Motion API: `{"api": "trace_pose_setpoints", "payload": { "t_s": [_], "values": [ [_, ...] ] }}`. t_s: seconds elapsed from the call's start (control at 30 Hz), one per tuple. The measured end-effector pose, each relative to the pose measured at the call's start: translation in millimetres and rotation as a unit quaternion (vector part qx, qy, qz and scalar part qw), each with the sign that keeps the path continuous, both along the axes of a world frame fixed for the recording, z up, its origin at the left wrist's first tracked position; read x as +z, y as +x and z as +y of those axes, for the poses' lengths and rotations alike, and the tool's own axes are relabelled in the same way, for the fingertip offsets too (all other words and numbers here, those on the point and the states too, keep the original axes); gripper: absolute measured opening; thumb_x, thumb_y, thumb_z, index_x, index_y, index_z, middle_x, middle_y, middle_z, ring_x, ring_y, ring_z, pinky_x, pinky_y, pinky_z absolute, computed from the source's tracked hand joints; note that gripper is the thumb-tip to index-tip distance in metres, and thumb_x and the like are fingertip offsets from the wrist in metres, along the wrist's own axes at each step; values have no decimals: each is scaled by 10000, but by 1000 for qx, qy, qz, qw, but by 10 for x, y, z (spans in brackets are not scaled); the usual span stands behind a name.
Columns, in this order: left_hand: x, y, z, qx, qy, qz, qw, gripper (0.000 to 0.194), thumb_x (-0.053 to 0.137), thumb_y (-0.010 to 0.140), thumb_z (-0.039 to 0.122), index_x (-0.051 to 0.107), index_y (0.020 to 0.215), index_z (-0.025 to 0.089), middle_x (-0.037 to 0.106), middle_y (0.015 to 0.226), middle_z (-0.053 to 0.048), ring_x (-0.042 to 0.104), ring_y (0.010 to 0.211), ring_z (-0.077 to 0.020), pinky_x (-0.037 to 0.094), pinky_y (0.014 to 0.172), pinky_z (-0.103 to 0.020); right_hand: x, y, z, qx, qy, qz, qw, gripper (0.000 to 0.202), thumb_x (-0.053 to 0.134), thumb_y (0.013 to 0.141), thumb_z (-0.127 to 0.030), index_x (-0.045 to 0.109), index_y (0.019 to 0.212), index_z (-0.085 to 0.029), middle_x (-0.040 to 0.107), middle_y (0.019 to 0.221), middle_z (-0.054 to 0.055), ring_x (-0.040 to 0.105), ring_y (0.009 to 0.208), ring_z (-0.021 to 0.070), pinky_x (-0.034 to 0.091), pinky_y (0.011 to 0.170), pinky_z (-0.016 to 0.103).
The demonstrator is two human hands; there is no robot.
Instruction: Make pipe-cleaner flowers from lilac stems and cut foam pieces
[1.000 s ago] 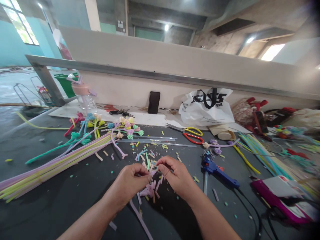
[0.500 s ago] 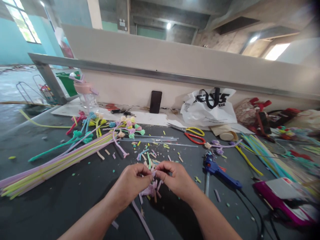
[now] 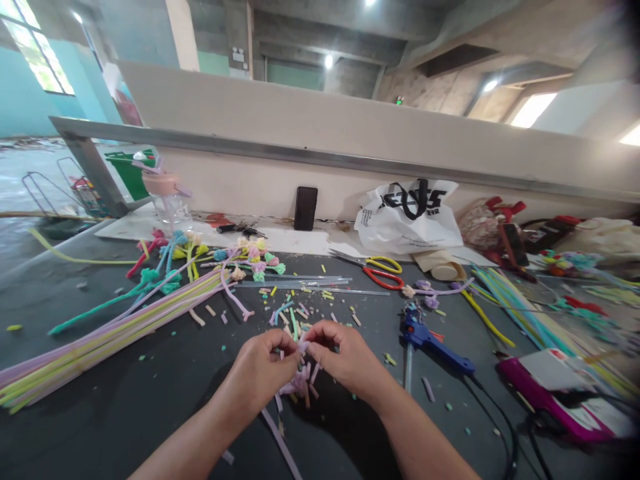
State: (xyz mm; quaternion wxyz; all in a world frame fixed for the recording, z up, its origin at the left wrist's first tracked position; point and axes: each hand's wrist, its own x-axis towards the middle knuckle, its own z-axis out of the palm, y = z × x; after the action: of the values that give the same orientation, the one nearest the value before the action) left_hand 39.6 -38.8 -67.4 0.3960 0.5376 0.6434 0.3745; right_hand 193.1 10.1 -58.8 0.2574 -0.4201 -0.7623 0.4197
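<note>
Both hands meet above the dark table, fingertips pinched on a small purple fuzzy piece (image 3: 303, 347). My left hand (image 3: 267, 365) closes on it from the left, and my right hand (image 3: 340, 353) from the right. Just below the fingers lies a heap of short purple cut pieces (image 3: 299, 385). A long purple stem (image 3: 281, 443) runs from there toward the near edge. Behind the hands, short cut bits (image 3: 295, 310) in several colours are scattered. The fingertips partly hide the held piece.
Long pastel stems (image 3: 125, 323) lie at left. To the right are a blue glue gun (image 3: 435, 343) with a cable, scissors (image 3: 375, 267) and a magenta device (image 3: 545, 400). A phone (image 3: 305, 208), a bottle (image 3: 167, 200) and a white bag (image 3: 407, 217) stand at the back.
The view has shifted slightly, so the table items appear a little further left. Both hands keep their pinch on the purple piece, with only slight finger movement.
</note>
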Motion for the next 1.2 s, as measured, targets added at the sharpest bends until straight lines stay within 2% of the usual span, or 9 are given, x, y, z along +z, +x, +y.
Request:
{"api": "trace_pose_setpoints", "payload": {
  "t_s": [0.27, 0.4, 0.57, 0.7, 0.8, 0.9, 1.0, 1.1, 1.2],
  "values": [
    [3, 12, -2, 0, -14, -23, 1000, 161, 531, 655, 268, 618, 655, 132, 506, 531, 25, 370, 452, -81, 255, 414, -188, -53, -48, -3, -3, -6, 5, 1000, 66, 505, 682, -130, 564, 666, -153, 519, 590, -33, 452, 572, 96, 356, 548, 205],
    [-7, 5, -4, -7, -32, -116, 993, 137, 574, 653, 276, 574, 627, 142, 458, 488, 52, 339, 421, -59, 242, 403, -175, -7, -15, 3, -1, -68, 52, 996, 65, 508, 686, -153, 566, 714, -151, 528, 626, -27, 457, 576, 95, 361, 544, 207],
    [34, -39, -42, -57, -116, -335, 933, 232, 597, 713, 369, 516, 657, 159, 337, 380, 94, 197, 341, -32, 107, 351, -176, 41, 62, -3, 2, -133, 151, 980, 147, 512, 725, -224, 564, 844, -156, 530, 670, -27, 445, 544, 82, 371, 519, 202],
    [58, -74, -68, -82, -119, -448, 882, 221, 585, 755, 322, 528, 656, 132, 395, 472, 60, 239, 395, -22, 104, 374, -165, 17, 70, 6, -10, -140, 182, 973, 130, 518, 723, -217, 565, 828, -155, 518, 631, -38, 416, 503, 69, 354, 502, 197],
    [52, -84, -65, -82, -123, -477, 866, 181, 595, 751, 278, 559, 682, 115, 495, 606, 12, 281, 430, -11, 124, 383, -157, 8, 67, 23, -16, -134, 188, 973, 115, 525, 726, -223, 568, 808, -155, 518, 618, -37, 416, 500, 70, 349, 505, 202],
    [34, -84, -58, -72, -126, -479, 866, 158, 645, 713, 244, 562, 686, 112, 555, 700, -21, 305, 442, -2, 131, 381, -148, 12, 71, 33, -20, -121, 185, 975, 113, 528, 734, -234, 565, 797, -148, 521, 610, -33, 418, 503, 74, 341, 509, 208],
    [-4, -74, -56, -86, -123, -472, 869, 172, 646, 721, 257, 555, 685, 115, 486, 549, 25, 270, 408, -1, 128, 372, -136, 12, 71, 25, -16, -124, 181, 975, 111, 521, 739, -226, 566, 805, -149, 512, 608, -37, 411, 505, 75, 336, 505, 207],
    [-41, -49, -56, -74, -113, -435, 890, 192, 649, 707, 277, 526, 669, 136, 423, 438, 62, 267, 360, -9, 149, 346, -132, 15, 57, 1, -17, -120, 181, 976, 128, 533, 752, -261, 572, 817, -157, 473, 591, -50, 390, 506, 75, 325, 498, 202],
    [-43, -17, -52, -41, -97, -385, 917, 211, 660, 671, 287, 499, 658, 152, 443, 409, 65, 291, 326, -18, 189, 316, -133, 24, 33, -25, -19, -104, 184, 977, 195, 572, 748, -334, 586, 843, -164, 464, 616, -47, 390, 534, 79, 316, 503, 200]
  ]
}}
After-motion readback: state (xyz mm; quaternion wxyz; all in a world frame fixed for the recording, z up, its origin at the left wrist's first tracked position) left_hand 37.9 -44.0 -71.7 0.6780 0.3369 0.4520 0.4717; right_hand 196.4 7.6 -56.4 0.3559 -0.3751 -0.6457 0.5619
